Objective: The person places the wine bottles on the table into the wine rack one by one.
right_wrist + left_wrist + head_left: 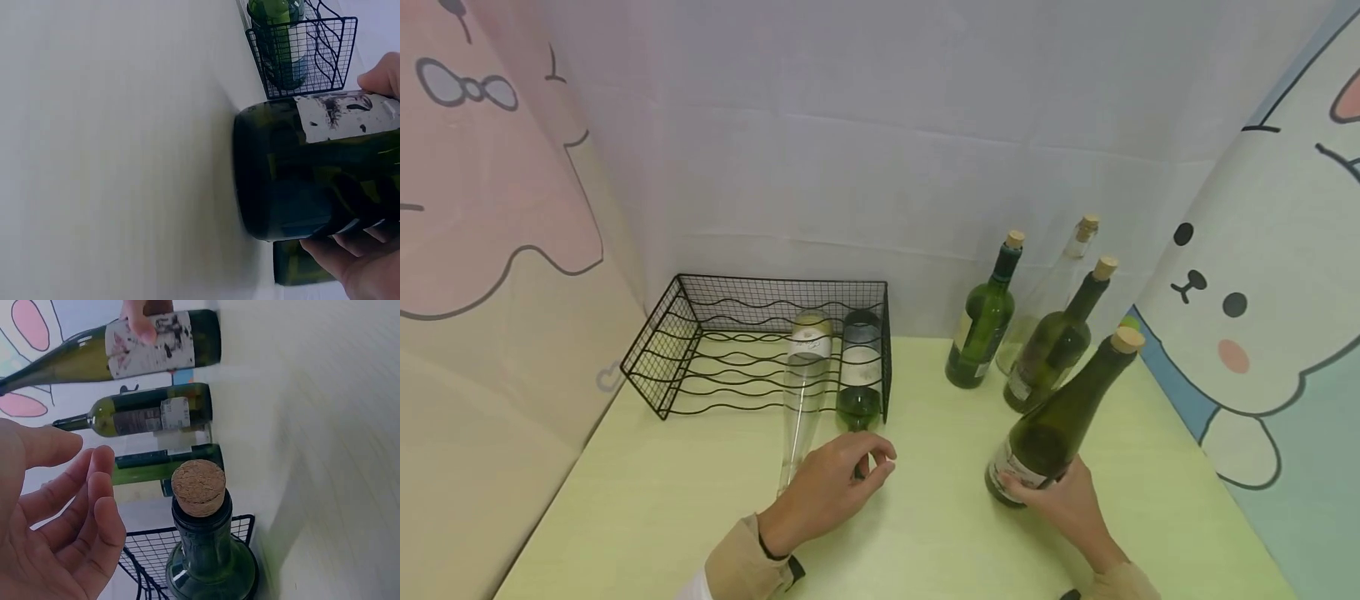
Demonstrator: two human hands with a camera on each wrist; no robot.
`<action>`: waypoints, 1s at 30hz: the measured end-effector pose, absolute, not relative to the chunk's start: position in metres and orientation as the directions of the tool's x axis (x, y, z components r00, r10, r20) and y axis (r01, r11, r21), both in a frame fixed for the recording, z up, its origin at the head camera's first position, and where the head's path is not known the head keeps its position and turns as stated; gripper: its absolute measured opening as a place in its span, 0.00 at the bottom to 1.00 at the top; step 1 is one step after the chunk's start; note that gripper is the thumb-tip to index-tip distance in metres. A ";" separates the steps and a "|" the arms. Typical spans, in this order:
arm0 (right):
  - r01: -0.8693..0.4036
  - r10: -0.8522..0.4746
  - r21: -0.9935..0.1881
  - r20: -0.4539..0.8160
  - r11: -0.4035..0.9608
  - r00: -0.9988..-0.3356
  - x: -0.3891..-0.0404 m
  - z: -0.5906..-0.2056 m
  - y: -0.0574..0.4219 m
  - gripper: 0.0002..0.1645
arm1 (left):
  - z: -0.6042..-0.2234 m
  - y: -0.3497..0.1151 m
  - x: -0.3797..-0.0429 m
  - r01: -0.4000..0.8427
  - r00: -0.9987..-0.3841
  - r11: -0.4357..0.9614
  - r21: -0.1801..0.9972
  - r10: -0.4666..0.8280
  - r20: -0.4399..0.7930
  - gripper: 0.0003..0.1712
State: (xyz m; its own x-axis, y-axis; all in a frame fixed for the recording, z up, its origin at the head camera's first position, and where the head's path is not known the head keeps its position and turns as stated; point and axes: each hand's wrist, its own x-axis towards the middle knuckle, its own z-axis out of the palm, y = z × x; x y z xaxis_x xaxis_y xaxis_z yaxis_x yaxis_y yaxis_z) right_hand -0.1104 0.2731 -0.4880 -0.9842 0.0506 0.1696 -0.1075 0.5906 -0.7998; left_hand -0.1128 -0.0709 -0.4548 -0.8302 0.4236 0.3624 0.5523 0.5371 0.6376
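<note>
My right hand (1072,506) grips a dark green wine bottle (1063,412) low on its body, over the white label. The bottle is corked and leans to the right; its base is close over the table in the right wrist view. My left hand (829,486) holds nothing, its fingers loosely bent and the thumb near the fingertips. It hovers over the neck of a green wine bottle (859,400) lying in a black wire rack (679,367). That bottle's cork (199,487) faces the left wrist camera. Left of it in the rack lies a clear glass bottle (805,387), its neck partly behind my left hand.
Behind the held bottle stand two green corked bottles, one at the left (981,329) and one nearer (1052,350), plus a clear corked bottle (1056,287). A white curtain (850,167) hangs along the back of the pale yellow table (925,533).
</note>
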 end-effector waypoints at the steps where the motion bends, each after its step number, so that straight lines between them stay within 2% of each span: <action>1: -0.103 0.054 -0.796 0.167 0.596 -0.984 -0.106 -0.487 0.276 0.40 | -0.455 -0.071 -0.113 0.550 -0.831 0.537 0.640 0.423 0.361 0.05; 10: -0.010 0.052 -0.767 0.057 0.642 -0.997 -0.083 -0.472 0.302 0.40 | -0.458 -0.074 -0.111 0.552 -0.832 0.539 0.636 0.409 0.375 0.04; 20: 0.086 0.028 -0.694 -0.094 0.715 -0.995 -0.073 -0.455 0.325 0.45 | -0.458 -0.077 -0.111 0.556 -0.828 0.530 0.640 0.421 0.370 0.03; 30: -0.039 -0.128 -0.673 -0.084 0.739 -0.988 -0.076 -0.447 0.333 0.40 | -0.450 -0.084 -0.113 0.591 -0.806 0.522 0.615 0.423 0.415 0.05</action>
